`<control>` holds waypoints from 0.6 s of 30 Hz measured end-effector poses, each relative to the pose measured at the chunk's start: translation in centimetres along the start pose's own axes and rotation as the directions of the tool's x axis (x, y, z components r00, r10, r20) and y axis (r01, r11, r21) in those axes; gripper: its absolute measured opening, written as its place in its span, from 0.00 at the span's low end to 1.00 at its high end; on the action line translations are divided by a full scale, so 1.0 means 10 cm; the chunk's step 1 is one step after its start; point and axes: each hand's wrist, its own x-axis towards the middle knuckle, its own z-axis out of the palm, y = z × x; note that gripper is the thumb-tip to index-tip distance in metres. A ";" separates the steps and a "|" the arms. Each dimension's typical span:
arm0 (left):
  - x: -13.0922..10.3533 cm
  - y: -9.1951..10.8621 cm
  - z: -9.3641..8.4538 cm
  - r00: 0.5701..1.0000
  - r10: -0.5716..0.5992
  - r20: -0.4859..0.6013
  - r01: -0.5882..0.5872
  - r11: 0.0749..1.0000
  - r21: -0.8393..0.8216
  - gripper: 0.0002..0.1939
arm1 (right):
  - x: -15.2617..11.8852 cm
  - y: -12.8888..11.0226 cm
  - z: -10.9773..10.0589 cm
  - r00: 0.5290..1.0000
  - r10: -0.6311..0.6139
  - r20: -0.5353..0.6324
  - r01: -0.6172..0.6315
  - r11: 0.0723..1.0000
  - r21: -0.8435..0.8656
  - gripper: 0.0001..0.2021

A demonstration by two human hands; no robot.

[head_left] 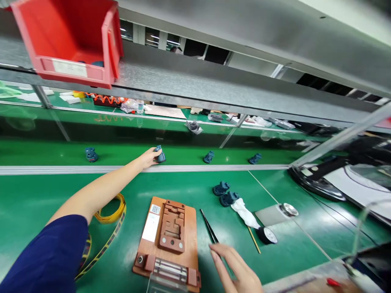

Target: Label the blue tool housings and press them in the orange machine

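Observation:
My left arm reaches out to the green strip behind the metal rail. There my left hand (150, 157) grips a small dark blue plastic part (160, 155) between thumb and fingers. Low in the view, my right hand (236, 266) has its fingers closed around black tweezers (209, 227), whose tips point away from me. Left of the tweezers lies a wooden board with a brown fixture block (172, 226) full of shaped recesses. Two more dark blue parts (221, 188) sit together on the green bench, beside a crumpled white cloth (245, 213).
Similar blue parts (91, 154) stand along the strip. A red bin (73, 67) rests on the metal shelf (195, 73) overhead. Yellow tape (113, 213) lies by my left arm. A metal-topped bottle (279, 213) and a black-and-white round item (267, 235) lie to the right.

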 end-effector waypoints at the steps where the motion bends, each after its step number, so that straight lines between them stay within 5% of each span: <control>1: -0.13 0.01 0.08 0.997 -0.027 0.077 0.031 0.998 -0.049 0.16 | 0.12 0.00 0.02 1.000 0.022 -0.009 -0.022 0.999 0.031 0.08; 6: -0.91 -0.14 0.45 0.924 -0.175 0.340 0.241 0.957 -0.161 0.22 | 0.82 -0.11 0.39 0.994 0.097 0.054 -0.108 0.955 0.277 0.13; 9: -1.30 -0.31 0.58 0.868 -0.263 0.421 0.354 0.923 -0.153 0.21 | 1.12 -0.18 0.62 0.995 0.036 0.096 -0.070 0.923 0.379 0.39; 11: -1.48 -0.40 0.62 0.844 -0.301 0.444 0.398 0.907 -0.142 0.21 | 1.19 -0.20 0.70 0.988 -0.026 0.154 -0.041 0.906 0.421 0.47; 18: -1.88 -0.38 0.29 0.974 -0.165 0.156 0.134 0.972 0.193 0.20 | 0.93 -0.08 0.65 0.928 -0.051 0.369 -0.110 0.909 0.402 0.41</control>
